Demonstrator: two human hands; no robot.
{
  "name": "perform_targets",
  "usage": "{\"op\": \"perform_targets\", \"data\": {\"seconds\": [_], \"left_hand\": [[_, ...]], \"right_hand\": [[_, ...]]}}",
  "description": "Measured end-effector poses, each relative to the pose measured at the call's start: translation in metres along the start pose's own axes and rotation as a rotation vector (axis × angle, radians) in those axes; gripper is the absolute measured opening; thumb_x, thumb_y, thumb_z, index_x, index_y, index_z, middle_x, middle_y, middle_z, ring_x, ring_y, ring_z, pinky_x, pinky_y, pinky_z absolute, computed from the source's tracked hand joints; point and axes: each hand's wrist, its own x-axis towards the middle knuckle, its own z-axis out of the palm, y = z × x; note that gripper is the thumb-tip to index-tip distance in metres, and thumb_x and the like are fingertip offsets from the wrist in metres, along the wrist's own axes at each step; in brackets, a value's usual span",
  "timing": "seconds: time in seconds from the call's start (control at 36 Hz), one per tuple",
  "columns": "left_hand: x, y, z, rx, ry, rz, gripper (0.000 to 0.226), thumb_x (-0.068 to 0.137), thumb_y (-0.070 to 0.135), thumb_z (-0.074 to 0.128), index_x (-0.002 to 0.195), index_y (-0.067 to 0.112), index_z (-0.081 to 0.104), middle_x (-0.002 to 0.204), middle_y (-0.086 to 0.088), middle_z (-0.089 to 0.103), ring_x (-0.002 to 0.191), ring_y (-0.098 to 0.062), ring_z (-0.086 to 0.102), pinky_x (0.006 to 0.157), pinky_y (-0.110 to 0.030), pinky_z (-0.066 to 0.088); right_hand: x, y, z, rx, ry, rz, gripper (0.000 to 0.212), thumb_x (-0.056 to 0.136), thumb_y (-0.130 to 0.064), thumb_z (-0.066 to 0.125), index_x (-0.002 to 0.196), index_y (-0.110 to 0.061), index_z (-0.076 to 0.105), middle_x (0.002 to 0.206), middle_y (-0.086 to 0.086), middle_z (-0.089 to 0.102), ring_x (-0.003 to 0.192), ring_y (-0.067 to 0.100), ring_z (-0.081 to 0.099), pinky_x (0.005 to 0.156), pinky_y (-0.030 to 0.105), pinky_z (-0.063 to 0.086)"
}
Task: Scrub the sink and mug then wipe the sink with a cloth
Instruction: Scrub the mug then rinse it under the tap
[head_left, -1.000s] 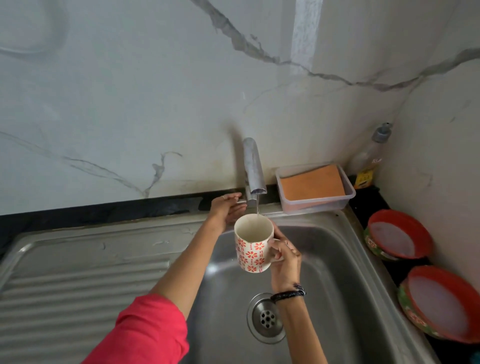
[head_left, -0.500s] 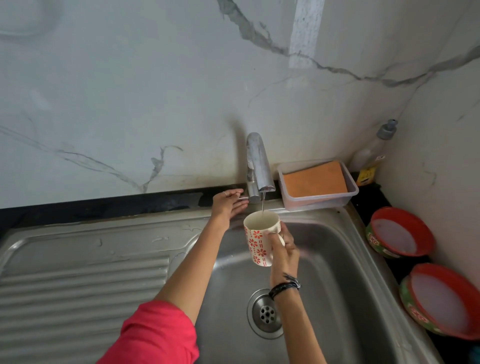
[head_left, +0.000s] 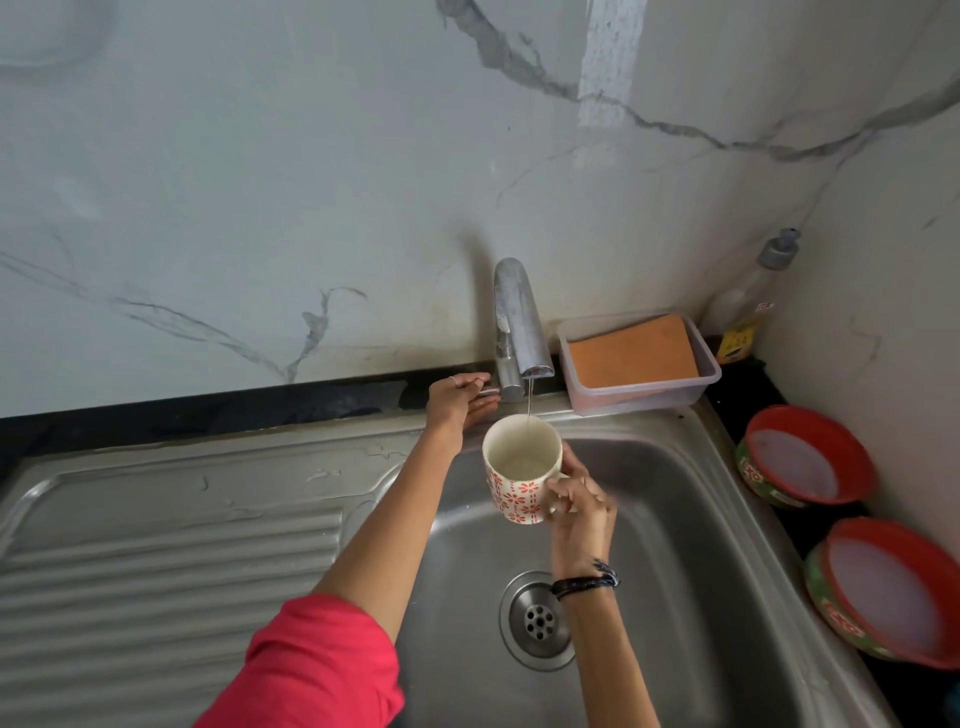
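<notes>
- The mug (head_left: 521, 470) has a little water pooled in the bottom, and a thin stream from the tap (head_left: 521, 325) falls into it near the far rim.
- A clear plastic tub (head_left: 644, 387) sits on the bench just right of the tap, with an orange sponge (head_left: 631, 352) lying flat inside.
- Two round red-rimmed tubs (head_left: 808, 454) sit along the right side of the sink, each with something white inside; I cannot tell what.
- A pump bottle (head_left: 748, 306) stands in the corner behind the plastic tub.
- The mug is cream inside, white outside with red flower prints, upright, held above the steel sink (head_left: 675, 519) basin, right under the spout.
- The drain (head_left: 538, 619) lies below and towards me from the mug.
- My right hand (head_left: 579, 506) grips the mug at its handle side, fingers curled, a dark band on the wrist.
- My left hand (head_left: 460, 402) reaches to the tap's base, fingers resting on the lever; whether they close around it I cannot tell.
</notes>
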Motion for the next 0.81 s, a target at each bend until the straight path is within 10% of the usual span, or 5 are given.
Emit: {"op": "perform_targets", "data": {"seconds": [0.22,0.36,0.81], "left_hand": [[0.003,0.007,0.002,-0.006,0.032,-0.056,0.018,0.093,-0.005,0.045,0.086,0.004,0.059,0.078,-0.014,0.061,0.065,-0.025,0.061,0.055,-0.024,0.055],[0.005,0.008,0.004,0.022,0.058,-0.066,0.018,0.092,-0.008,0.045,0.1,-0.004,0.06,0.07,-0.014,0.062,0.046,-0.02,0.063,0.048,-0.024,0.055],[-0.002,0.007,0.004,0.093,0.053,-0.008,0.024,0.095,-0.005,0.043,0.114,-0.013,0.055,0.072,-0.013,0.057,0.03,-0.006,0.053,0.034,-0.015,0.043]], "right_hand": [[0.008,-0.005,0.002,0.003,-0.063,-0.02,0.052,0.043,-0.021,0.063,0.09,-0.001,0.064,0.093,-0.006,0.072,0.084,0.017,0.055,0.064,0.027,0.037],[0.012,-0.009,0.006,0.01,-0.077,-0.021,0.049,0.041,-0.024,0.065,0.089,-0.019,0.077,0.064,-0.007,0.06,0.063,0.011,0.05,0.057,0.023,0.04],[0.01,-0.017,0.01,0.04,-0.109,-0.048,0.051,0.044,-0.023,0.066,0.093,-0.013,0.076,0.076,0.001,0.056,0.073,0.014,0.051,0.063,0.026,0.039]]}}
